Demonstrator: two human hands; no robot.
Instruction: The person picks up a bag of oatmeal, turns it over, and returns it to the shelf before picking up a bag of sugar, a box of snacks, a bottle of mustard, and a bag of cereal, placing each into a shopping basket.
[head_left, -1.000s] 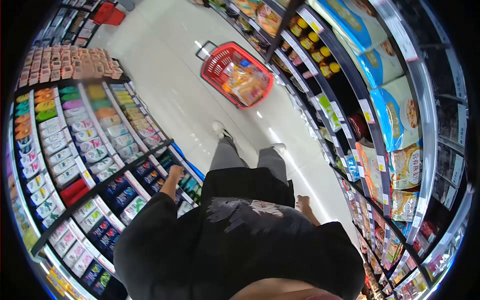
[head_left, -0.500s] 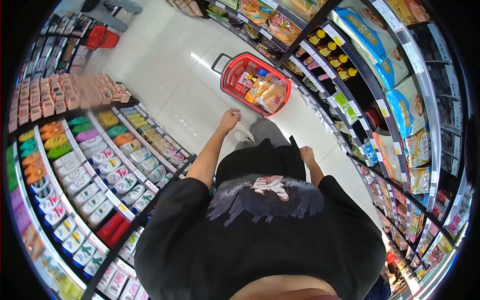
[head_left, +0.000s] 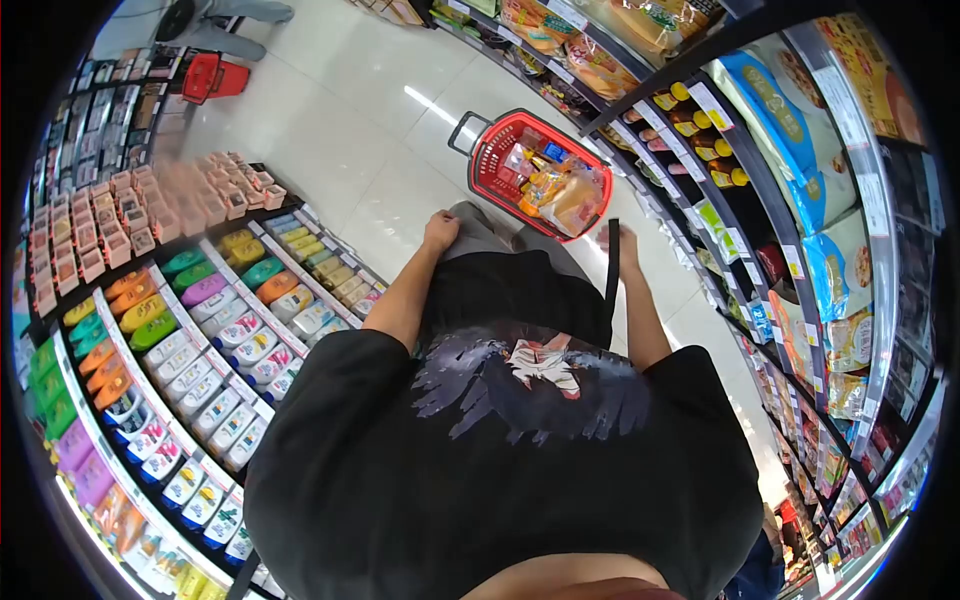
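My left hand [head_left: 441,230] hangs over my grey trouser leg [head_left: 476,222] with its fingers curled in, and nothing shows in it. On the other side my right hand [head_left: 625,243] is just below the near right rim of a red shopping basket [head_left: 484,170], apart from it; its fingers look loosely spread. A narrow black strap [head_left: 613,270] crosses in front of part of that hand. The basket stands on the floor with its handle folded out to the far left. Inside are a bag of bread [head_left: 575,203], orange-yellow packets [head_left: 540,187] and a blue item [head_left: 555,152].
Shelves of bottles [head_left: 200,385] run along the left, with pink boxes [head_left: 120,225] on top. Food shelves on the right hold yellow-capped bottles [head_left: 712,148] and blue-white bags [head_left: 835,265]. Farther off, a person's leg [head_left: 235,42] is beside another red basket [head_left: 213,78].
My left hand has drawn back to the left, while my right hand has swung forward towards the basket. The strap has swung up beside it. Basket and shelves have shifted in view.
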